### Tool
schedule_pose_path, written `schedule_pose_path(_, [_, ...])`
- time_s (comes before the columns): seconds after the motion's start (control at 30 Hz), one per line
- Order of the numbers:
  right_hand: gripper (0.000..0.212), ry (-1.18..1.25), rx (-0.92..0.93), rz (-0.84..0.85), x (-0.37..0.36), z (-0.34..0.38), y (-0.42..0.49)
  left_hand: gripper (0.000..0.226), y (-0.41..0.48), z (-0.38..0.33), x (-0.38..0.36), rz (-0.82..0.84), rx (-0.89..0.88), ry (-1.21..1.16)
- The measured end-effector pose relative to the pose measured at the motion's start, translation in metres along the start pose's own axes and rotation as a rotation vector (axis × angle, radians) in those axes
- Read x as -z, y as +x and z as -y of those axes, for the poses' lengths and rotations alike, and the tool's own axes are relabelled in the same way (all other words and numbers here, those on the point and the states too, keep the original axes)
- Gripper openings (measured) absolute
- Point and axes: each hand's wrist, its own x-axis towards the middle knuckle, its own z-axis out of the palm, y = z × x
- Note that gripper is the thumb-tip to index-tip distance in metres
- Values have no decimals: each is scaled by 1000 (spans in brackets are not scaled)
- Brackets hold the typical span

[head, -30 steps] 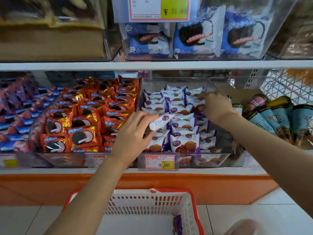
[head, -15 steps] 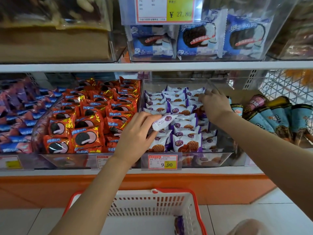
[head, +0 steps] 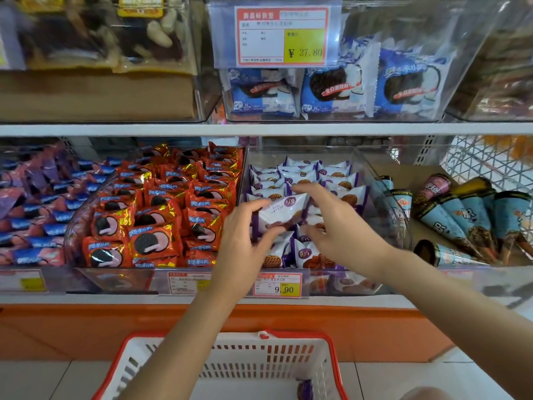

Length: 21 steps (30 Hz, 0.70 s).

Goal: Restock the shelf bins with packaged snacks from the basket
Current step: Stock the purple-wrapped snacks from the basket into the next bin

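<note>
The clear middle bin (head: 372, 174) on the lower shelf holds rows of white-and-purple waffle-biscuit packets, set face-forward, likely so shoppers can see them. The red-rimmed basket (head: 331, 350) sits near, below the shelf. The left hand (head: 242, 232) pinches one such packet (head: 284, 210) over the bin, apparently to slot it into a row. The right hand (head: 340, 226), fingers spread and arched, hovers at its right end. The bin's price tag (head: 278, 285) reads 9.90, and the upper tag (head: 284, 36) reads ¥27.80.

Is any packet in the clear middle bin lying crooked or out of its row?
Yes. The white-and-purple snack packet gripped by the left hand hangs tilted above the clear plastic bin, not yet in a row. The front packets below lean unevenly; the back rows stand neat.
</note>
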Motion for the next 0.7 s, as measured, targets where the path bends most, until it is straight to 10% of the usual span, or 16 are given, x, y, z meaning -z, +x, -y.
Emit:
schedule_pose_path(0.23, [57, 386, -139, 26, 4, 5, -6, 35, -7, -30, -11, -279, 251, -414])
schedule_pose_path(0.53, [43, 109, -13, -14, 14, 1, -12, 34, -2, -33, -4, -17, 83, -196])
schedule_pose_path(0.7, [47, -92, -97, -191, 27, -26, -10, 26, -1, 7, 11, 4, -298, 387])
